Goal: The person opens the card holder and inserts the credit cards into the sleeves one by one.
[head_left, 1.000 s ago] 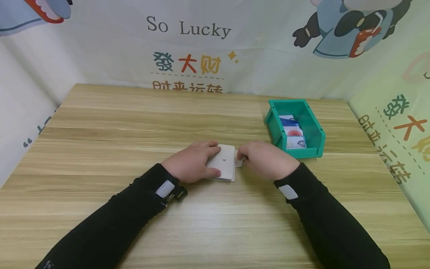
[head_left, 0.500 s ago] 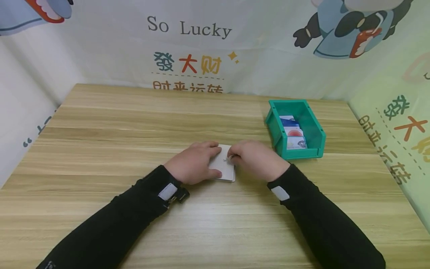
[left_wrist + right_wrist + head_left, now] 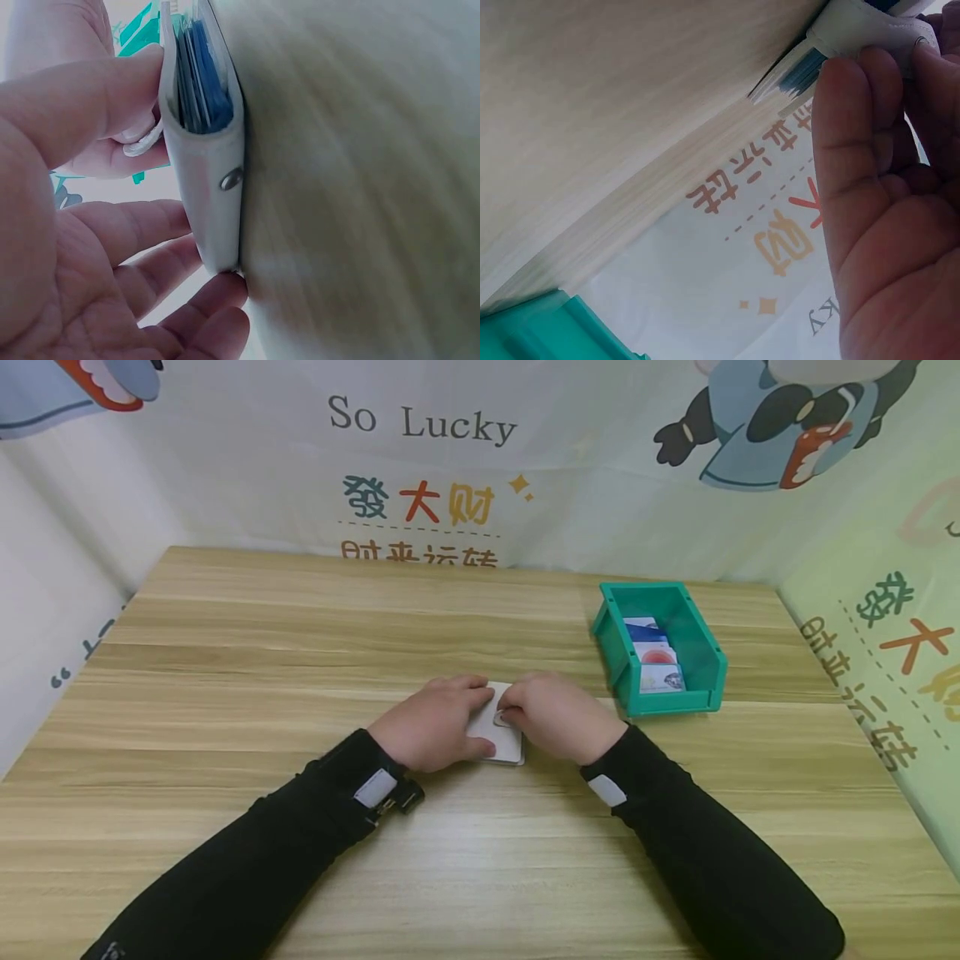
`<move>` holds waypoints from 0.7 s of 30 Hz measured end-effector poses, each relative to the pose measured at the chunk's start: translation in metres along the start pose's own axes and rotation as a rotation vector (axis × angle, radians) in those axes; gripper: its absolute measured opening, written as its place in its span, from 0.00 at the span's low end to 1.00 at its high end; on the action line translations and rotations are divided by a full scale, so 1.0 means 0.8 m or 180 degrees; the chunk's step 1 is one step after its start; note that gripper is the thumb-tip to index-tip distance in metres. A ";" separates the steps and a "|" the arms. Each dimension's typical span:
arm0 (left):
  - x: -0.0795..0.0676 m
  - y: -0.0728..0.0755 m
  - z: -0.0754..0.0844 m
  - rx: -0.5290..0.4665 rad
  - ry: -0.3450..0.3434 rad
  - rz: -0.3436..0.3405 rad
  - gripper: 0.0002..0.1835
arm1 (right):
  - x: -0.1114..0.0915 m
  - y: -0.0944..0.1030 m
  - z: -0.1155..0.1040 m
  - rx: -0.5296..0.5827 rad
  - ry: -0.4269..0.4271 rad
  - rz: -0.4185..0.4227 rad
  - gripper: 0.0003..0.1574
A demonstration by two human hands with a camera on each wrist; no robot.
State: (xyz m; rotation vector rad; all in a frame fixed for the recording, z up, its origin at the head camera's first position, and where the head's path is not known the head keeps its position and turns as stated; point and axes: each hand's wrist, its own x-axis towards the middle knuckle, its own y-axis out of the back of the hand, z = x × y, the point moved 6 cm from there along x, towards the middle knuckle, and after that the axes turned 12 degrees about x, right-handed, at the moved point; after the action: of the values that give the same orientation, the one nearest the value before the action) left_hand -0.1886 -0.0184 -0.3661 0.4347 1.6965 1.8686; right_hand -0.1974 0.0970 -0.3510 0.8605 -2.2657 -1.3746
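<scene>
A white card holder [image 3: 510, 745] lies flat on the table between both hands. In the left wrist view a stack of cards [image 3: 196, 79], partly blue, shows inside its open edge, and a metal snap [image 3: 231, 178] sits on its side. My left hand [image 3: 431, 724] holds the card holder from the left, thumb and one finger on top, other fingertips at its side. With thumb and forefinger, my right hand [image 3: 561, 714] pinches the card holder's short strap [image 3: 500, 719] above the cover. The fingers hide much of the strap.
A green bin [image 3: 675, 702] with several cards [image 3: 656, 656] in it stands at the back right, close beyond the right hand. White printed cloth [image 3: 285, 468] walls the wooden table [image 3: 300, 635] at the back and sides.
My right hand has moved left, bringing the strap from beside the card holder's right edge over onto its top cover. The left hand has stayed nearly still.
</scene>
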 end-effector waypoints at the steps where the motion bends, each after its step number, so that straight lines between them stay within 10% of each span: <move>1: 0.000 0.000 0.000 -0.0001 0.0003 -0.0003 0.40 | 0.000 0.000 -0.001 -0.0012 0.0012 0.0007 0.10; 21: 0.001 0.000 0.002 0.0009 -0.0005 0.0023 0.40 | 0.004 -0.002 -0.004 0.0021 -0.0082 0.0141 0.08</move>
State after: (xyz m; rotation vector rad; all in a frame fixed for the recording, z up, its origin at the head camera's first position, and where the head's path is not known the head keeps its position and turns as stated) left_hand -0.1880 -0.0165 -0.3655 0.4440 1.6990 1.8707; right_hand -0.1974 0.0922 -0.3505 0.7944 -2.2957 -1.3672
